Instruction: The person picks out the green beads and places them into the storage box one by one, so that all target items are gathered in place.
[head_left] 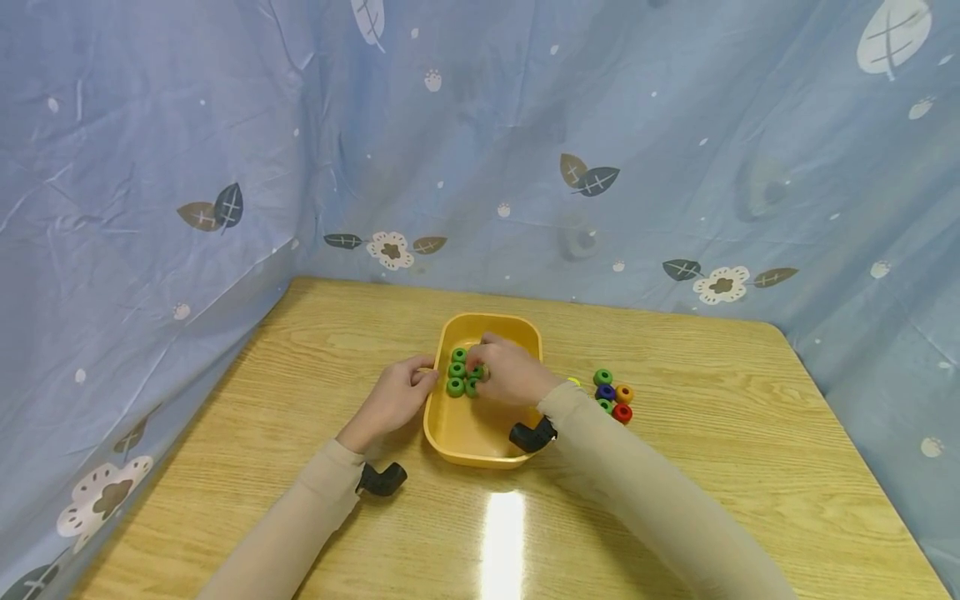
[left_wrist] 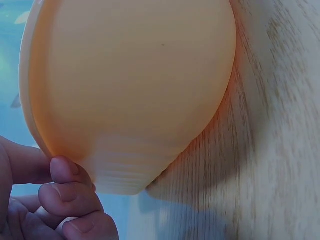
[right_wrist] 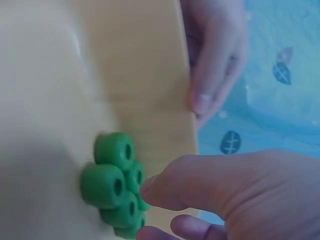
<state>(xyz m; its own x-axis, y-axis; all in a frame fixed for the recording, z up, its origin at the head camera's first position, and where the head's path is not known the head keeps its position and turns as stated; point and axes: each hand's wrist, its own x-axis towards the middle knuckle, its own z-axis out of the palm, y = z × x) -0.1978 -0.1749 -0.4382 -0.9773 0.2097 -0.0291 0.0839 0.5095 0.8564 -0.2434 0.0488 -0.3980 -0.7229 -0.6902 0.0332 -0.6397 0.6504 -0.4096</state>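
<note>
A yellow-orange plastic bin (head_left: 480, 437) stands on the wooden table. My left hand (head_left: 397, 396) holds its left rim, with thumb and curled fingers (left_wrist: 75, 200) at the edge in the left wrist view. Inside, near the left wall, several green ring-shaped beads (head_left: 456, 387) sit close together, their holes facing up. My right hand (head_left: 513, 375) reaches into the bin over these beads. Thumb and fingers of that hand pinch at a green bead (right_wrist: 142, 204), which the thumb partly hides in the right wrist view.
Right of the bin lie loose beads on the table: green (head_left: 603, 377), blue (head_left: 606, 392), orange (head_left: 625, 394) and red (head_left: 622, 413). A yellow bead (head_left: 573, 381) shows partly behind the right sleeve (head_left: 622, 458). Blue patterned cloth (head_left: 480, 150) hangs behind the table.
</note>
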